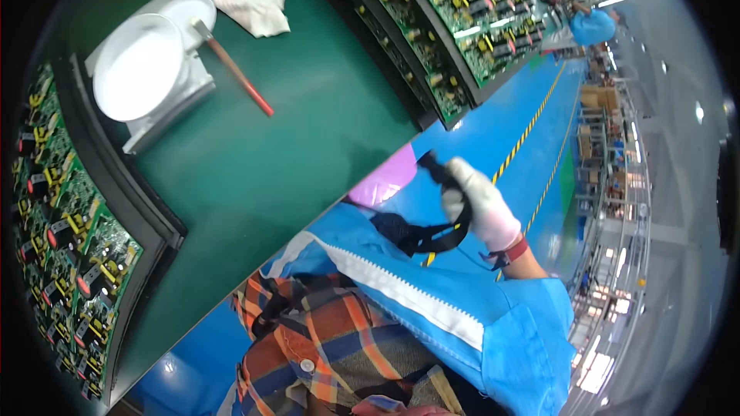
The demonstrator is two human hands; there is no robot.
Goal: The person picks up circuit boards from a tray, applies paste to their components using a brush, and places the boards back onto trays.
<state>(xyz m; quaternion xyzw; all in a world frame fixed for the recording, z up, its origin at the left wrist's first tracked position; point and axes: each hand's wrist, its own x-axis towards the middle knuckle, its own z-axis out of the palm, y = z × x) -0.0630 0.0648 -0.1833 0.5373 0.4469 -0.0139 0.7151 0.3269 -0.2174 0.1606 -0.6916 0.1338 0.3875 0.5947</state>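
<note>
My right hand (479,204), in a white glove, is at the right of the table's near edge, in front of my blue jacket (432,293). Its fingers are closed around a black strap (443,240) that loops down toward the jacket. A dark end piece of the strap (430,162) sticks out beyond the fingers. Round the wrist is a dark red band (510,252) with a thin cord. My left hand is out of view.
Stacked black trays of green circuit boards (478,15) stand far right; more boards (69,239) lie left. On the green table (270,162) are a white bowl (139,65), a red-handled brush (239,73) and a cloth (254,4). A pink sheet (385,179) hangs by its edge. Another person (592,27) works beyond.
</note>
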